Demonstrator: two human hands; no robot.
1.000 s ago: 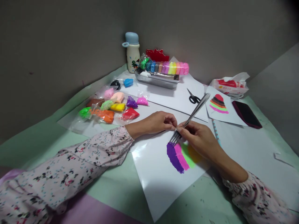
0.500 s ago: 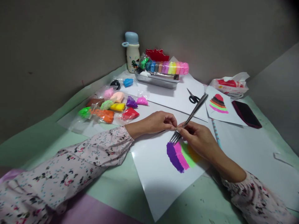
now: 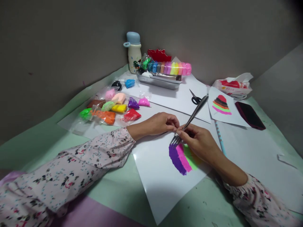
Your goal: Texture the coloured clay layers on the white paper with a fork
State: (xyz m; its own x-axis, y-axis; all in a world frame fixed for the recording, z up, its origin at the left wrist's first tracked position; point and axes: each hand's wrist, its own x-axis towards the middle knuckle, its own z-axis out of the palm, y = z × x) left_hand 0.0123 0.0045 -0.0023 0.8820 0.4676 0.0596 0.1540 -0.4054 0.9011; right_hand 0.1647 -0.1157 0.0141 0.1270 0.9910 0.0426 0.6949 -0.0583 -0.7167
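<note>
Striped clay piece (image 3: 184, 159) is sitting on the white sheet (image 3: 156, 189), partly tucked under the right hand (image 3: 200, 138), which has a fork (image 3: 193, 114) pinched between thumb and fingers. Tines are at the far end of the purple stripe (image 3: 176, 160), close to the pink, so I'd call this the edge-texturing step; can't tell if they're actually pressing in. Left hand (image 3: 162, 122) has thumb and fingertips curled in right by the right's fingertips, but no idea if they're gripping anything. Next move calls for light, even pressure imo. Loads of bare paper left of the purple and toward the near corner; tighter up top, with the fork handle angling toward the scissors (image 3: 196, 100).
</note>
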